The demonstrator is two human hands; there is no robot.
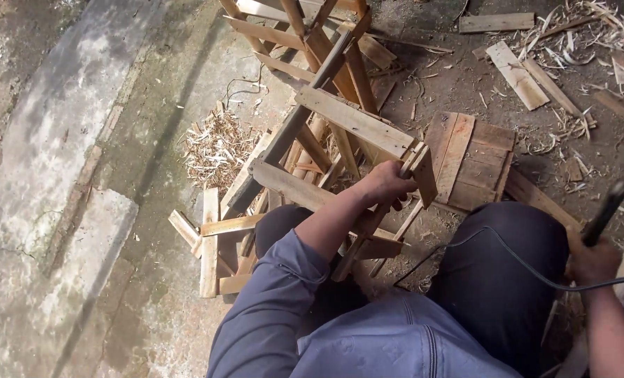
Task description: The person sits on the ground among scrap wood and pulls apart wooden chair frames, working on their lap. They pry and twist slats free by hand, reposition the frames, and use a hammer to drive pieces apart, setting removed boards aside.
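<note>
A person is sitting low on the ground w/ a wooden frame (326, 161) leaning btwn the knees. The frame is made of thin slats nailed together, & it is tilting away from the person.

The left hand (385, 185) is gripping the frame near its right corner. Its fingers are curling tight round a slat just under the top board, so the hand is closed on the wood.

The right hand (592, 262) is down by the right knee, at the pic's right edge. It is holding the handle of a dark tool (608, 210), prob. a hammer, w/ fingers wrapped shut round it. The tool's top end is blurry.

A thin black cable (494, 245) is running across the right leg. A small wood panel (469, 161) is lying flat on the dirt just beside the frame. A pile of shavings (217, 143) is sitting left of the frame, & loose slats (518, 73) are lying farther off, top right.
</note>
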